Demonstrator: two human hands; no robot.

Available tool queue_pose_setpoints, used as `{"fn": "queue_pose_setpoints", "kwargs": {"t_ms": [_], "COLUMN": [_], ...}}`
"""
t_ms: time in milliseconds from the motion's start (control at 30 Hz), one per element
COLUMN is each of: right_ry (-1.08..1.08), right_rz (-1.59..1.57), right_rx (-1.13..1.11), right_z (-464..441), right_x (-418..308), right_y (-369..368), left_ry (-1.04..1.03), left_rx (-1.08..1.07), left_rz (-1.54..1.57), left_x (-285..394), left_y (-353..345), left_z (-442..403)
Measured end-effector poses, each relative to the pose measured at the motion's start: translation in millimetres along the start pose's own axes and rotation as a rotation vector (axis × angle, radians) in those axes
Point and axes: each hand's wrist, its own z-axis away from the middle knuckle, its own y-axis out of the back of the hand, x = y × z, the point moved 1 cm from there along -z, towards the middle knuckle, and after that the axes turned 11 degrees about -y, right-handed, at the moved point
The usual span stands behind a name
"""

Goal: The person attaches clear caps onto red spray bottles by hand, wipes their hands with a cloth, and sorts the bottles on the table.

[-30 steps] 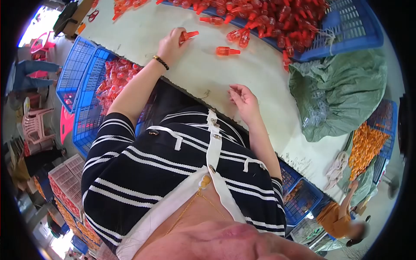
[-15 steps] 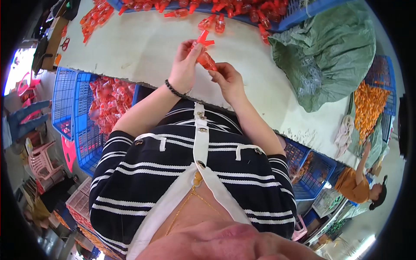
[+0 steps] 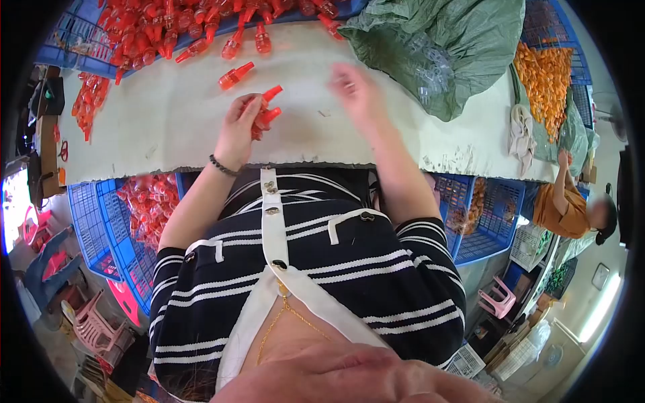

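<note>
My left hand (image 3: 242, 127) is closed around small translucent red bottle-shaped plastic pieces (image 3: 270, 115); two narrow tips stick out past the fingers. Just beyond it, another red bottle-shaped piece (image 3: 235, 76) lies on the white tabletop (image 3: 175, 127). Over the table to the right, my right hand (image 3: 356, 94) is smeared by motion, so its fingers and anything in them cannot be made out. Nearest to it is a crumpled green sack (image 3: 480, 47) with clear plastic pieces (image 3: 430, 70) in its opening.
Along the far edge, a blue crate (image 3: 74, 57) lies beside a heap of red pieces (image 3: 168, 23). Blue crates (image 3: 127, 221) stand below the table. Orange pieces (image 3: 543, 84) are piled at right, near a cloth (image 3: 521, 131) and another person (image 3: 561, 205).
My right hand has left the red piece beside my left hand and moved right toward the green sack. My left hand still holds red pieces. The whole view has shifted.
</note>
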Motion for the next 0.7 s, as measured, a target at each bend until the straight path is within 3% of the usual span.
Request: {"fn": "queue_pose_setpoints", "kwargs": {"t_ms": [67, 200, 367, 533, 567, 633, 700], "right_ry": [0.128, 0.015, -0.06, -0.04, -0.012, -0.037, -0.07], "right_rz": [0.382, 1.109, 1.258, 0.458, 0.159, -0.454, -0.513], "right_rx": [0.289, 0.505, 0.374, 0.335, 0.291, 0.01, -0.188], "right_z": [-26, -43, -59, -33, -23, 0, 17], "right_x": [33, 80, 125, 46, 34, 13, -5], "right_y": [48, 110, 120, 75, 58, 21, -4], "left_ry": [-0.009, 0.0, 0.068, 0.078, 0.069, 0.071, 0.106], "left_rx": [0.04, -0.013, -0.079, -0.161, -0.172, -0.225, -0.224], "left_rz": [0.074, 0.048, 0.13, 0.04, 0.02, -0.004, 0.021], "left_x": [8, 15, 13, 19, 19, 18, 20], "left_y": [6, 11, 4, 3, -1, -19, -28], "left_z": [0, -3, -4, 0, -1, -4, -1]}}
